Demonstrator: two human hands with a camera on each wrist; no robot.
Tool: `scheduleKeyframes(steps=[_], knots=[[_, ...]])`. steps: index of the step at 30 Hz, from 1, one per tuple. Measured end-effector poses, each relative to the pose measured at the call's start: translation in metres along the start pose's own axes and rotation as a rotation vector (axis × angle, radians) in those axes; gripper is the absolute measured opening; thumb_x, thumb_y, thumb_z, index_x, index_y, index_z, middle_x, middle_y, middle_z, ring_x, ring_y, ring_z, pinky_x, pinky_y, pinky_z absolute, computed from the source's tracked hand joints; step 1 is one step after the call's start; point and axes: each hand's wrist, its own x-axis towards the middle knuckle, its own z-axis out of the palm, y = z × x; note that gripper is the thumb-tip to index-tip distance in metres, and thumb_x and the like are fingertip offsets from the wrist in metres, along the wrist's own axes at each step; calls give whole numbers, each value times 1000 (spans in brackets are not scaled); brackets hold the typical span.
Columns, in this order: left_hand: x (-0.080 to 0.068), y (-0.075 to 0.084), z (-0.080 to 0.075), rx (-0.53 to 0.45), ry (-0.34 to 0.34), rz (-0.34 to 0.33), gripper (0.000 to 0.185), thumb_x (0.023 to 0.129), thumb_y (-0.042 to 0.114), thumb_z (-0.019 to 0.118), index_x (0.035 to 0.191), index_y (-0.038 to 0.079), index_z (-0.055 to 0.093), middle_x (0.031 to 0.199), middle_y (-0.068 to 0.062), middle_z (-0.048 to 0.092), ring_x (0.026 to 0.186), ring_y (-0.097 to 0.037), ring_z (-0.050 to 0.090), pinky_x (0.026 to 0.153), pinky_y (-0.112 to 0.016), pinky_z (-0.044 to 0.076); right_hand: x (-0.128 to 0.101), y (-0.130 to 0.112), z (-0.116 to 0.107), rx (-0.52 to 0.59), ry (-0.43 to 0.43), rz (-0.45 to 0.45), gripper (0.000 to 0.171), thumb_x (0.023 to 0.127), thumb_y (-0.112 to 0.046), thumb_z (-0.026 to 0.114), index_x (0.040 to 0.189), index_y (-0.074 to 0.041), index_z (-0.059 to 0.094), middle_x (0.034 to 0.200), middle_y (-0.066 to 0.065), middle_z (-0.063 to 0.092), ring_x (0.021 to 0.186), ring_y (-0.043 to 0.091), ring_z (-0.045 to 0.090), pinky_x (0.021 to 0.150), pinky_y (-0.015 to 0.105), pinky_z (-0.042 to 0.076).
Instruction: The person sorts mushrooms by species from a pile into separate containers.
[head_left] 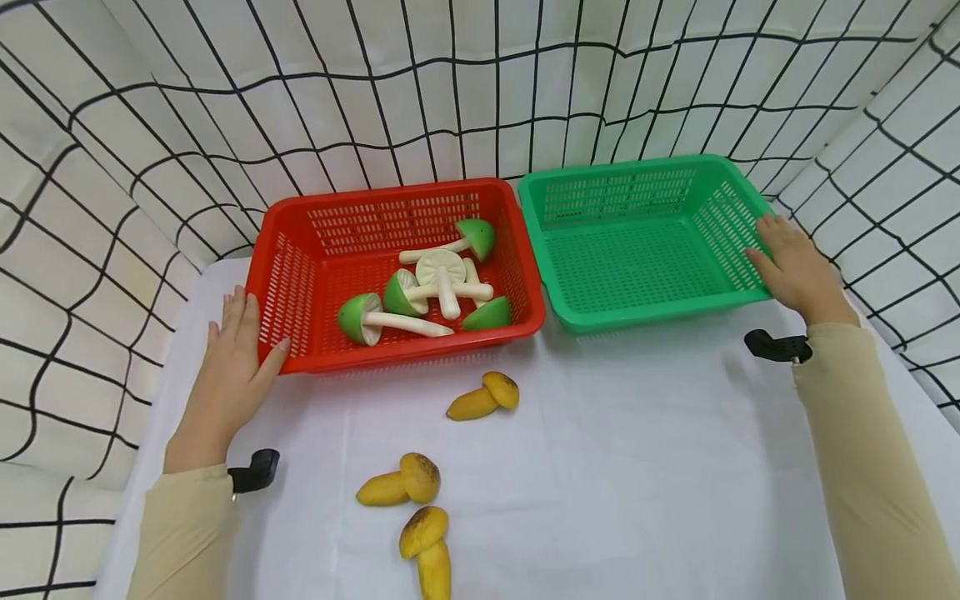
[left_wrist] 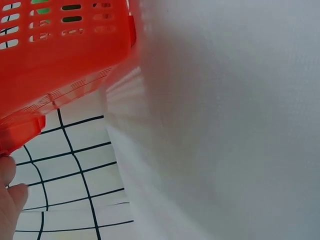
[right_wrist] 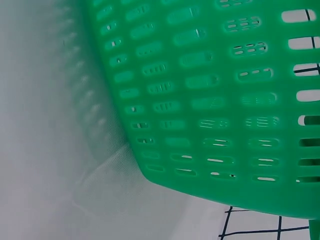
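Hands rest flat-fingered on basket sides: left hand (head_left: 228, 367) against the red basket (head_left: 288, 287) outer left wall; right hand (head_left: 795, 267) on the green basket (head_left: 738, 212) right wall; neither grips.

Green basket (right_wrist: 210, 100) wall close, white cloth (right_wrist: 45, 150) beside.

Both arms were covered by long, close-fitting beige sleeves, the left sleeve (head_left: 183, 533) and the right sleeve (head_left: 870, 467) each ending at the wrist. The left hand (head_left: 232, 375) and the right hand (head_left: 797, 271) were bare. A small black mount (head_left: 253, 472) was strapped under the left wrist, and another black mount (head_left: 777, 346) was worn at the right wrist.
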Motion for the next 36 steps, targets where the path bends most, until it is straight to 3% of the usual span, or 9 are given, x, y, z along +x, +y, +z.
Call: scheduleKeyframes(steps=[3, 6, 11, 14, 16, 18, 25, 31, 36], knots=[[1, 0, 2, 16, 38, 14, 72, 98, 30, 40, 147, -9, 5, 155, -21, -2, 142, -35, -5, 112, -52, -3, 0, 0, 0, 6, 6, 11, 62, 102, -33, 23, 147, 7, 9, 154, 24, 6, 142, 36, 0, 114, 43, 0], [1, 4, 4, 78, 128, 41, 72, 96, 31, 42, 147, -8, 11, 156, -20, 2, 143, -34, -1, 113, -51, 0, -2, 1, 0, 11, 0, 18, 62, 102, -33, 23, 147, 7, 8, 154, 24, 5, 142, 36, 0, 114, 43, -1], [-2, 24, 1, 114, 401, 173, 54, 91, 27, 46, 133, -7, 47, 145, -21, 37, 133, -38, 34, 108, -49, 28, -7, 6, -2, 12, -7, 30, 63, 102, -34, 24, 147, 7, 6, 153, 24, 3, 142, 34, -3, 114, 46, -1], [-13, 42, -3, 57, 468, 266, 41, 90, 22, 50, 117, -8, 59, 124, -21, 56, 114, -39, 51, 101, -38, 40, -9, 9, -4, 16, -2, 26, 64, 102, -35, 24, 147, 7, 7, 153, 25, 4, 142, 35, -2, 114, 47, 0], [-25, 53, -4, 4, 433, 310, 34, 88, 17, 54, 110, -8, 63, 111, -20, 61, 103, -38, 54, 97, -28, 41, -9, 10, -5, 22, 0, 24, 64, 102, -34, 25, 147, 7, 7, 153, 24, 4, 142, 35, -2, 113, 49, 1], [-42, 62, -2, -20, 337, 316, 27, 84, 12, 60, 105, -4, 65, 104, -17, 62, 99, -34, 56, 94, -23, 40, -9, 10, -5, 30, 2, 22, 64, 101, -34, 25, 147, 6, 8, 154, 24, 5, 142, 35, -1, 113, 50, 2], [-93, 86, 20, -66, -37, 216, 23, 74, 6, 77, 94, 10, 67, 95, 5, 62, 89, -14, 59, 76, -33, 51, -6, 5, -4, 35, 5, -8, 63, 101, -33, 27, 147, 7, 9, 153, 25, 6, 142, 35, 0, 114, 48, 1], [-104, 90, 37, -129, -273, 111, 24, 78, 14, 77, 99, 14, 66, 97, 10, 59, 89, -9, 57, 78, -32, 51, -4, 3, -2, 31, 2, -3, 64, 101, -34, 27, 148, 6, 9, 153, 25, 6, 142, 36, 0, 113, 49, 1], [-106, 91, 42, -152, -367, 90, 29, 75, 21, 80, 99, 16, 65, 95, 14, 55, 83, -4, 51, 76, -27, 50, -2, -1, 1, 39, 11, -10, 63, 101, -34, 27, 147, 6, 11, 153, 25, 8, 143, 35, 0, 113, 49, 1]])
